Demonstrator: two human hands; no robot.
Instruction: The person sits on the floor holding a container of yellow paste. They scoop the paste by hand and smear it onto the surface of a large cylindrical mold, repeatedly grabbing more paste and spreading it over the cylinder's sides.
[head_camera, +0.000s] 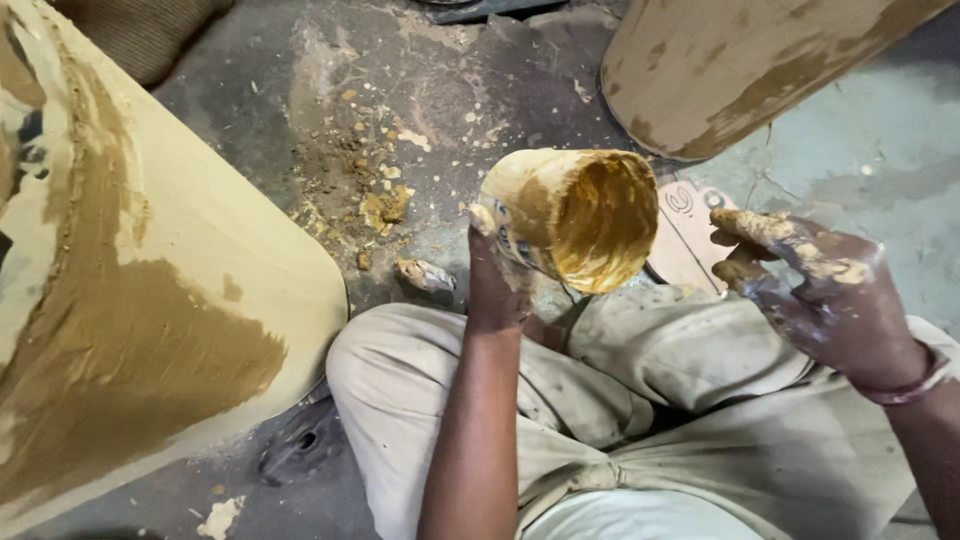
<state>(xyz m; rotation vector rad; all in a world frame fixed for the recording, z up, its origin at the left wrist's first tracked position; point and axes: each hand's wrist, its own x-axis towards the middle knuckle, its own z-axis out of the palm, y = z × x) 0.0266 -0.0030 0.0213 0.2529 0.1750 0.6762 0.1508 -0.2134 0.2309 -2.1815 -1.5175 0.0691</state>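
My left hand (497, 283) grips a round can (572, 213) smeared inside and out with yellow-brown paste, tilted so its open mouth faces me. My right hand (822, 292) hovers to the right of the can, fingers apart and coated with the same paste, holding nothing. A pink band sits on its wrist. Both hands are above my lap in pale, stained trousers (640, 400).
A large cream-coloured curved body (150, 290) partly covered with brown paste fills the left side. Another similar cylinder (740, 70) lies at the top right. The grey floor (400, 110) carries paste crumbs, and a flat piece of card (690, 235) lies behind the can.
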